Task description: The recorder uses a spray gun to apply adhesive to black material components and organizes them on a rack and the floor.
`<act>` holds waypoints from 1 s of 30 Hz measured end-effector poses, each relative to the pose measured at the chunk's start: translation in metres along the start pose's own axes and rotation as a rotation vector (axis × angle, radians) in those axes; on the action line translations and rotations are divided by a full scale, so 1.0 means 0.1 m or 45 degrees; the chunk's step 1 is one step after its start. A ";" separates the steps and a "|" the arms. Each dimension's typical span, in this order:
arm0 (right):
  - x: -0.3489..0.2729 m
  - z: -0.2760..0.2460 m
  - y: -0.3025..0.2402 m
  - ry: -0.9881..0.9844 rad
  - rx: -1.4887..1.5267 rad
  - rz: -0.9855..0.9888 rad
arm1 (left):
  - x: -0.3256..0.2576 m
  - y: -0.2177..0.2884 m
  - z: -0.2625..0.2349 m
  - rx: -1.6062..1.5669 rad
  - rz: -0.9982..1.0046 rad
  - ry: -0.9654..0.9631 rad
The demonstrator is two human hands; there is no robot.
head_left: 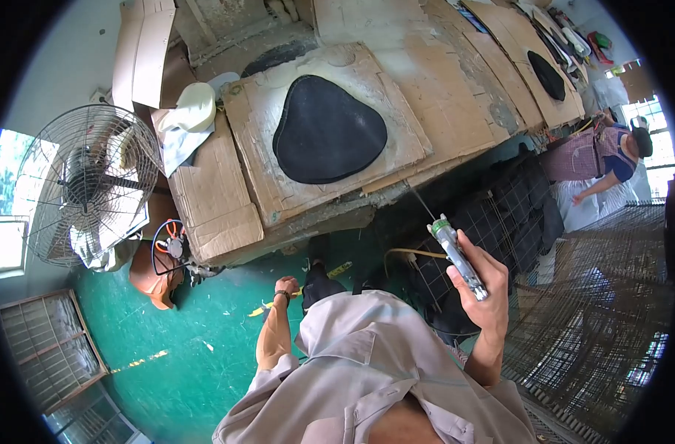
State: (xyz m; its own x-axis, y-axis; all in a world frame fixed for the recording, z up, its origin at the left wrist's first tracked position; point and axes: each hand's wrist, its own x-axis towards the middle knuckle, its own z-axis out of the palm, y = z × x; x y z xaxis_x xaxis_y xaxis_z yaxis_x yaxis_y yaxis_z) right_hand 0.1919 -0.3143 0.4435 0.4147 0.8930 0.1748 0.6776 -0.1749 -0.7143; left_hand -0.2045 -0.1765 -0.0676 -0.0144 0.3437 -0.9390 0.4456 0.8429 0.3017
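Observation:
My right hand [483, 285] is wrapped around a silver spray gun [462, 259] with a green ring near its front end. The gun points up toward the front edge of the workbench, and a yellow hose [419, 253] runs beside it. On a cardboard sheet [404, 122] on the bench lies a black, rounded triangular pad [330, 129], apart from both hands. My left hand [286, 285] hangs low before the bench, its fingers curled with nothing visible in them. A dark band circles that wrist.
A wire-caged fan [89, 181] stands at the left, with an orange-brown container [154, 274] near it. Wire racks [589, 303] fill the right side. Another person [596, 155] is farther off at the right, near a second black pad [546, 75] on the bench.

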 end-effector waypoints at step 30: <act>-0.41 -0.13 -0.20 -0.006 0.149 0.508 | -0.61 3.47 0.93 0.778 1.409 1.157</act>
State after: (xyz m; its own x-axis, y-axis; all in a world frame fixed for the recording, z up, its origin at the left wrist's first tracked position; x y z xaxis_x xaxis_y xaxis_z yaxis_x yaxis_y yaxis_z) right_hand 0.1692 -0.3529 0.4591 0.6279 0.7666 -0.1340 0.3907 -0.4594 -0.7977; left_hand 0.0345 0.0563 0.0792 0.1389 0.9742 0.1780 0.8804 -0.2038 0.4282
